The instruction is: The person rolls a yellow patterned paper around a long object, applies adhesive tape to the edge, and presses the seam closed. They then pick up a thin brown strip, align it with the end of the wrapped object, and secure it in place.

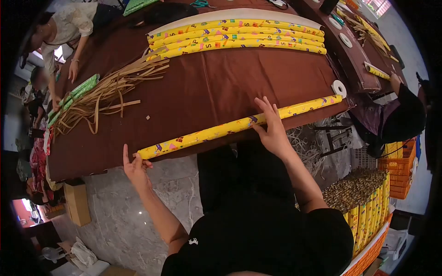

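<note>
A long roll of yellow patterned wrapping paper (202,134) lies slantwise along the near edge of the brown-covered table (184,99). My left hand (136,172) is at its left end, thumb and curled fingers on the end and index finger pointing up. A small brown bit shows at that end, partly hidden by the thumb. My right hand (275,133) rests across the roll right of its middle, fingers stretched out over the far side and thumb on the near side. Beside the roll's right end sits a white tape roll (339,88).
Several yellow rolls (239,40) lie at the back on white paper. Brown paper strips (115,85) and green rolls (76,94) are at left, near a co-worker's hand (73,70). Another co-worker (398,110) sits at right. An orange crate (370,250) of yellow rolls stands at lower right.
</note>
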A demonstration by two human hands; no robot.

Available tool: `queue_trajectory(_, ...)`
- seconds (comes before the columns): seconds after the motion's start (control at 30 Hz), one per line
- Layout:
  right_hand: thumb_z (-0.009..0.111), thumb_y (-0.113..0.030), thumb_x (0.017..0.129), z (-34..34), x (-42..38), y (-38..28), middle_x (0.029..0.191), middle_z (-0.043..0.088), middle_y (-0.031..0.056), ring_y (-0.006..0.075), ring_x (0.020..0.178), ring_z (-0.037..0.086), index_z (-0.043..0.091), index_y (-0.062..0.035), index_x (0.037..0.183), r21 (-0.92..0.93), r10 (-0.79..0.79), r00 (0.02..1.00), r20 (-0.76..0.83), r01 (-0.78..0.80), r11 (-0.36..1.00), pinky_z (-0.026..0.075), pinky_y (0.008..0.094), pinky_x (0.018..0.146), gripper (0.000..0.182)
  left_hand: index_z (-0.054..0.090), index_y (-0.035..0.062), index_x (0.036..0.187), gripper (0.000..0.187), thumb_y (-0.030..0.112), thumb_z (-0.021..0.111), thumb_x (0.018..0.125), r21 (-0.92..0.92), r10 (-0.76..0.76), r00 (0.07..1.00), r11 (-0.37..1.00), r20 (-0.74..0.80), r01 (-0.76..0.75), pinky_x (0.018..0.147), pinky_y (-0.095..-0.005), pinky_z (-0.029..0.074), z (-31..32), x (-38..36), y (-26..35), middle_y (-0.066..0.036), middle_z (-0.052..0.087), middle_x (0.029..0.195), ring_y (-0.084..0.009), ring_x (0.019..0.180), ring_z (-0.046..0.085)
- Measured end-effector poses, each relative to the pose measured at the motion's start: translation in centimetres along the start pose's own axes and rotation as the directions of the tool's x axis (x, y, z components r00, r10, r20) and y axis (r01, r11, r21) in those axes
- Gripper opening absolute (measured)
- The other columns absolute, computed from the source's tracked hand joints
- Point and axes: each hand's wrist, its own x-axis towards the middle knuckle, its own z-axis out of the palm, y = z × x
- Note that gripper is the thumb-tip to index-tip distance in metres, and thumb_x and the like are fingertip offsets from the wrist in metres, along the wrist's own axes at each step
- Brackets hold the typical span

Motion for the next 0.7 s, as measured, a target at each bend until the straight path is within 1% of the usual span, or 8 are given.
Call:
queue_trajectory(0.07, 0.066, -0.003, 0.085, -0.6, 0.1, 0.6, 0.139, 0.052, 0.0155, 0.0334, 0.143, 0.032, 0.038, -0.0028, 0.142, 0.085, 0.006, 0.995, 0.102, -0.014, 0.996, 0.017, 0.0478, 0.118, 0.063, 0.035, 0.0071, 0.149, 0.056, 0.004, 0.055, 0.097, -0.031, 0.015, 1.000, 0.999, 0.015, -0.015, 0.049, -0.0249, 0.047, 0.1, 0.0, 0.1, -0.004, 0.061, 0.092, -0.0101, 0.056, 0.056)
queue_trajectory(0.13, 0.064, -0.004, 0.087, -0.4, 0.4, 0.1, 0.135, 0.055, 0.0154, 0.0343, 0.139, 0.037, 0.040, -0.0015, 0.140, 0.139, 0.001, 0.996, 0.093, -0.014, 0.990, 0.021, 0.0474, 0.117, 0.058, 0.036, 0.0059, 0.148, 0.055, 0.006, 0.057, 0.097, 0.001, -0.001, 1.000, 1.000, 0.008, 0.001, 0.049, -0.0231, 0.048, 0.3, -0.1, 0.5, -0.004, 0.062, 0.087, -0.0089, 0.056, 0.057)
queue_trajectory(0.2, 0.061, -0.005, 0.090, 0.6, 0.2, -0.3, 0.135, 0.055, 0.0158, 0.0340, 0.137, 0.040, 0.043, -0.0018, 0.139, -0.129, 0.023, 0.999, -0.027, -0.026, 0.991, 0.023, 0.0472, 0.116, 0.053, 0.037, 0.0067, 0.148, 0.055, 0.007, 0.057, 0.097, -0.006, -0.012, 1.000, 1.000, -0.001, 0.012, 0.049, -0.0235, 0.048, 0.5, -0.2, 0.7, -0.004, 0.061, 0.084, -0.0091, 0.055, 0.056)
queue_trajectory(0.3, 0.063, -0.009, 0.090, 1.1, 0.1, 0.2, 0.140, 0.051, 0.0145, 0.0328, 0.138, 0.040, 0.044, -0.0031, 0.139, -0.220, -0.115, 0.993, 0.014, 0.115, 0.969, 0.024, 0.0491, 0.114, 0.053, 0.035, 0.0040, 0.148, 0.056, 0.006, 0.057, 0.097, -0.026, -0.043, 0.999, 0.999, -0.021, 0.042, 0.049, -0.0254, 0.048, 1.0, -0.5, 1.1, -0.004, 0.059, 0.088, -0.0104, 0.056, 0.056)
queue_trajectory(0.43, 0.064, -0.011, 0.089, 0.7, 0.9, -4.2, 0.148, 0.042, 0.0141, 0.0336, 0.143, 0.031, 0.036, -0.0056, 0.146, -0.220, -0.105, 0.986, 0.131, 0.133, 0.966, 0.018, 0.0548, 0.115, 0.063, 0.034, 0.0074, 0.149, 0.057, 0.006, 0.055, 0.097, -0.051, -0.054, 0.998, 0.997, 0.009, 0.055, 0.050, -0.0259, 0.050, 0.3, -0.6, 1.0, -0.005, 0.059, 0.089, -0.0109, 0.056, 0.057)
queue_trajectory(0.5, 0.068, -0.024, 0.086, 2.1, 1.3, -7.8, 0.153, 0.036, 0.0127, 0.0310, 0.144, 0.029, 0.034, -0.0085, 0.148, -0.244, -0.256, 0.928, 0.272, 0.323, 0.914, 0.018, 0.0539, 0.116, 0.073, 0.034, 0.0040, 0.149, 0.056, 0.005, 0.055, 0.097, -0.048, 0.003, 1.000, 0.999, -0.006, -0.003, 0.050, -0.0257, 0.047, 0.7, -0.5, 0.8, -0.005, 0.058, 0.090, -0.0101, 0.056, 0.055)
queue_trajectory(0.6, 0.060, -0.050, 0.087, 6.4, -0.9, -5.9, 0.155, 0.033, 0.0060, 0.0241, 0.145, 0.028, 0.036, -0.0122, 0.148, -0.382, -0.387, 0.828, 0.407, 0.539, 0.751, 0.019, 0.0517, 0.117, 0.076, 0.035, 0.0097, 0.149, 0.056, 0.006, 0.056, 0.097, 0.053, -0.004, 1.000, 0.999, -0.008, 0.004, 0.049, -0.0240, 0.046, 0.9, -0.6, 1.1, -0.006, 0.063, 0.081, -0.0082, 0.054, 0.053)
queue_trajectory(0.7, 0.062, -0.055, 0.081, 5.0, -1.6, -2.1, 0.156, 0.032, 0.0041, 0.0237, 0.145, 0.027, 0.034, -0.0175, 0.150, -0.454, -0.477, 0.812, 0.337, 0.584, 0.673, 0.018, 0.0533, 0.117, 0.083, 0.037, 0.0105, 0.148, 0.056, 0.008, 0.058, 0.097, 0.046, 0.016, 0.999, 0.999, -0.028, -0.015, 0.045, -0.0237, 0.043, -0.5, 0.6, -0.8, -0.005, 0.060, 0.081, -0.0073, 0.053, 0.050)
